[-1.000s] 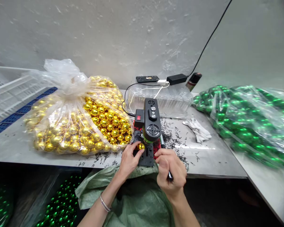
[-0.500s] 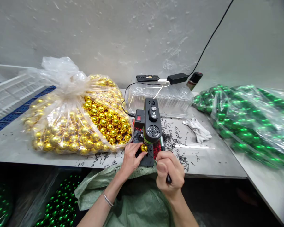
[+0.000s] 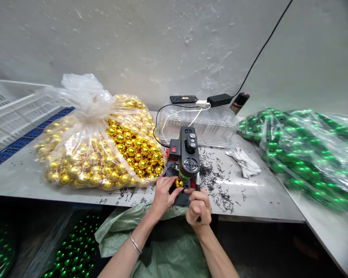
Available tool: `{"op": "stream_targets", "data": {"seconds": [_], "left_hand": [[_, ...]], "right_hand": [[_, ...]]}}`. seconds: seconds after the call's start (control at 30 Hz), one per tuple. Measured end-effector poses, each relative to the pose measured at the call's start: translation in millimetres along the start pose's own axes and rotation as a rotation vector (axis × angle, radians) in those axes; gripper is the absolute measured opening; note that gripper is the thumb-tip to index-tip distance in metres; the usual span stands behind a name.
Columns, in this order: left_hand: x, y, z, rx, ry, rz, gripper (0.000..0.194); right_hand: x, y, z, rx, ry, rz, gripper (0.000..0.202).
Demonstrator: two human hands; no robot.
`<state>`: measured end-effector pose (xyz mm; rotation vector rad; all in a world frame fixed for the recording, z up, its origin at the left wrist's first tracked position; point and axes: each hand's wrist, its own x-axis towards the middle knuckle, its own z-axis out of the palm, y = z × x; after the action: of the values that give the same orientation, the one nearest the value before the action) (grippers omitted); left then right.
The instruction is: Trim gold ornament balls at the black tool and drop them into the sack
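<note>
My left hand (image 3: 163, 195) pinches a small gold ball (image 3: 179, 182) and holds it under the head of a black benchtop machine (image 3: 188, 156) with a red switch. My right hand (image 3: 199, 206) is closed around the machine's lever handle (image 3: 197, 183), just to the right of the ball. The machine stands on a black base (image 3: 182, 199) at the front edge of the grey table (image 3: 249, 197). A big clear bag of gold balls (image 3: 104, 150) lies to the left of the machine, close to my left hand.
Clear bags of green balls (image 3: 304, 150) lie on the right. A clear plastic tray (image 3: 203, 121) with a power strip and adapter stands behind the machine. White gloves (image 3: 243, 161) and black shavings lie on the table. A green sack (image 3: 168, 243) and a bin of green balls (image 3: 72, 251) sit below.
My right hand has moved up and in toward the machine with the lever handle. The gold ball has shifted slightly right under the machine head. The camera view has shifted a little.
</note>
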<state>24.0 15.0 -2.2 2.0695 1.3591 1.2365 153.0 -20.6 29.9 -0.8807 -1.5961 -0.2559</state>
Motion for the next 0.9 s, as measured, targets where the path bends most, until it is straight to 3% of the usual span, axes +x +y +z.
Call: {"op": "stream_targets", "data": {"seconds": [0.17, 0.33, 0.43, 0.57, 0.67, 0.77, 0.9], "left_hand": [[3, -1, 3.5, -0.014, 0.005, -0.021, 0.026], [-8, 0, -1.8, -0.063, -0.028, -0.022, 0.029], [-30, 6, -21.3, -0.067, -0.096, 0.081, 0.04], [-47, 15, -59.1, -0.076, -0.215, 0.297, 0.056], [-25, 9, -79.7, 0.005, -0.029, 0.36, 0.055], [16, -11, -86.5, 0.296, 0.201, 0.144, 0.04], [53, -37, -87.0, 0.489, 0.123, -0.071, 0.022]], "right_hand": [[10, -3, -5, -0.022, -0.062, -0.053, 0.031], [60, -27, -22, 0.062, -0.062, 0.15, 0.027], [81, -36, -27, 0.099, -0.064, 0.215, 0.028], [79, -37, -23, 0.086, -0.026, 0.16, 0.028], [70, -35, -19, 0.069, -0.005, 0.139, 0.029], [67, -35, -18, 0.067, 0.01, 0.139, 0.029], [68, -34, -18, 0.075, 0.011, 0.136, 0.029]]}}
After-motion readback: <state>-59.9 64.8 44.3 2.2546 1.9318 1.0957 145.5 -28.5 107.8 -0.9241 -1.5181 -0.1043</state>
